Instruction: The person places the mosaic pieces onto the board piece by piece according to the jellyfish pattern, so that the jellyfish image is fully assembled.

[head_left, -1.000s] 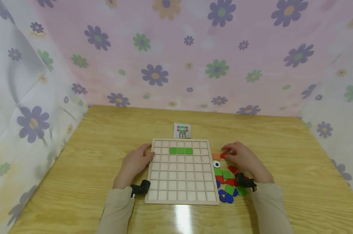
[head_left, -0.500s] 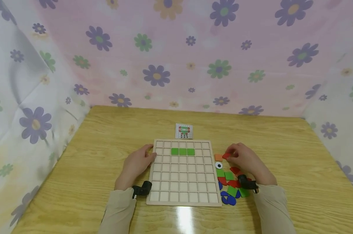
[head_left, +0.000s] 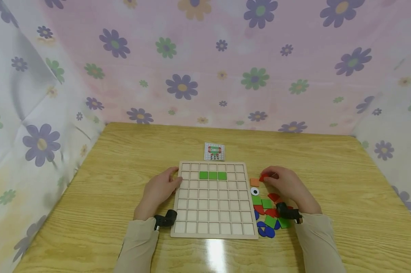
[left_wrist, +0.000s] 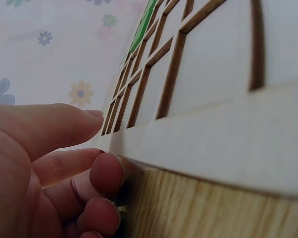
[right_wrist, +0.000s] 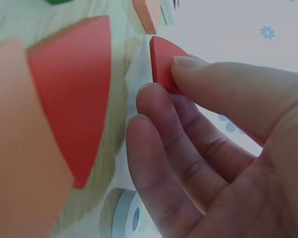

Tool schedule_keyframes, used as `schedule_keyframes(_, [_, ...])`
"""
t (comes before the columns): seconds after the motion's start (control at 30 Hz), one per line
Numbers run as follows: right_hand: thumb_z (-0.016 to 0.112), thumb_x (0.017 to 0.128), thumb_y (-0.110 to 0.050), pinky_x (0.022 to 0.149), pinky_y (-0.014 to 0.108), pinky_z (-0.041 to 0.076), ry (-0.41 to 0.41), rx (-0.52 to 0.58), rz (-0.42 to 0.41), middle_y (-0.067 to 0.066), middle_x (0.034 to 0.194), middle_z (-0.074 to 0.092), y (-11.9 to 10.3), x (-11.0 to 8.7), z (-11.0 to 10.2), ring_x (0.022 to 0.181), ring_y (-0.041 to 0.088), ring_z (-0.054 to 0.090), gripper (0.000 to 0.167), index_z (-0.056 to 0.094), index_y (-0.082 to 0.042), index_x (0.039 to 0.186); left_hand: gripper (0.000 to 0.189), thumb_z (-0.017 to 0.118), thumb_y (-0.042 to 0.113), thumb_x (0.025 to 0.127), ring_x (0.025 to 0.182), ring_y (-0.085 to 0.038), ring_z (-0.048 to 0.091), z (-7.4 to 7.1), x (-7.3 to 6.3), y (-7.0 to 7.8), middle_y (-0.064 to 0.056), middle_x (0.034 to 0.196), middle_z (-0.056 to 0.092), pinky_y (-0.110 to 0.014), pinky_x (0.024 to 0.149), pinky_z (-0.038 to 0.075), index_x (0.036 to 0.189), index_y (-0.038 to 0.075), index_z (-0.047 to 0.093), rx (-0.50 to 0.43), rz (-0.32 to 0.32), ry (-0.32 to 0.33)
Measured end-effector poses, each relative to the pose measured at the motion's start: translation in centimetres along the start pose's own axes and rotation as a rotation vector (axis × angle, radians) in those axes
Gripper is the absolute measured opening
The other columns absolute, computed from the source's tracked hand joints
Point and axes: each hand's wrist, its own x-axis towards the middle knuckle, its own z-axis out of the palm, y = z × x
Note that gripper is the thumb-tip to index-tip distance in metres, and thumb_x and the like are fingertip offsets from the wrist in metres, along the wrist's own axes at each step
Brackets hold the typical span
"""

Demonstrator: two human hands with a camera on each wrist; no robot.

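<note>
A square wooden grid board (head_left: 213,236) lies with three green square tiles (head_left: 213,175) side by side in its second row from the back. My left hand (head_left: 159,188) grips the board's left edge, thumb at the rim and fingers curled beside and below it in the left wrist view. Beyond the board's right side, my right hand (head_left: 288,185) pinches a red quarter-circle tile (right_wrist: 161,62) between thumb and fingers. The tile is tipped up, partly covered by the thumb. Close by are an orange square tile (head_left: 255,182) and a white eye disc (head_left: 255,192).
A printed pattern card (head_left: 214,151) lies behind the board. Along the board's right side are loose green tiles (head_left: 270,221), red tiles (head_left: 274,197) and blue tiles (head_left: 269,232), some overlapping. Flowered cloth (head_left: 205,60) hangs behind the wooden table (head_left: 99,182).
The right fingers, first reaching over the red quarter-circle tile, have closed on it and tipped it up from the table. The left hand stays at the board's edge.
</note>
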Motion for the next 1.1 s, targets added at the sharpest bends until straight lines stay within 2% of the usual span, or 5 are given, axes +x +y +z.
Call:
schedule_keyframes(0.2, [0.056,0.088,-0.018,0.078,0.043,0.042,0.044,-0.009,-0.015,0.005,0.100,0.060,-0.3,0.1,0.0,0.087,0.024,0.053,0.020,0.062,-0.012,0.106,0.047,0.053,0.039,0.087,0.052,-0.014,0.045,-0.2,-0.1,0.0,0.004,0.063,0.051,-0.029,0.048,0.034,0.129,0.019,0.047,-0.008,-0.002,0.007])
schedule_keyframes(0.47, [0.058,0.086,-0.033,0.077,0.041,0.043,0.061,0.034,-0.018,0.001,0.097,0.062,-1.1,0.2,1.0,0.090,0.021,0.055,0.025,0.063,-0.016,0.103,0.047,0.053,0.039,0.087,0.051,-0.014,0.045,0.0,-0.4,-0.3,0.005,0.062,0.052,-0.029,0.048,0.034,0.129,0.020,0.047,-0.020,-0.010,0.002])
schedule_keyframes(0.67, [0.058,0.085,-0.037,0.076,0.039,0.044,0.045,0.075,-0.048,0.000,0.096,0.062,-2.9,0.4,0.8,0.089,0.020,0.056,0.029,0.064,-0.016,0.105,0.046,0.052,0.039,0.087,0.050,-0.013,0.046,0.1,-0.1,0.0,0.006,0.061,0.052,-0.029,0.049,0.034,0.129,0.021,0.047,-0.028,-0.006,0.007])
schedule_keyframes(0.87, [0.057,0.086,-0.035,0.076,0.038,0.044,0.014,0.093,-0.066,-0.003,0.096,0.061,-4.5,0.7,1.2,0.088,0.017,0.055,0.026,0.063,-0.019,0.106,0.044,0.053,0.035,0.087,0.052,-0.012,0.047,0.2,0.0,-0.1,0.008,0.060,0.052,-0.029,0.051,0.035,0.128,0.021,0.048,-0.012,-0.003,0.017])
schedule_keyframes(1.1, [0.058,0.087,-0.030,0.066,0.031,0.045,0.000,0.108,-0.113,-0.003,0.094,0.061,-6.2,1.4,2.0,0.082,0.015,0.055,0.023,0.064,-0.020,0.106,0.043,0.054,0.032,0.087,0.053,-0.011,0.046,0.0,0.0,-0.2,0.008,0.062,0.051,-0.028,0.052,0.035,0.128,0.020,0.048,0.010,0.011,0.018])
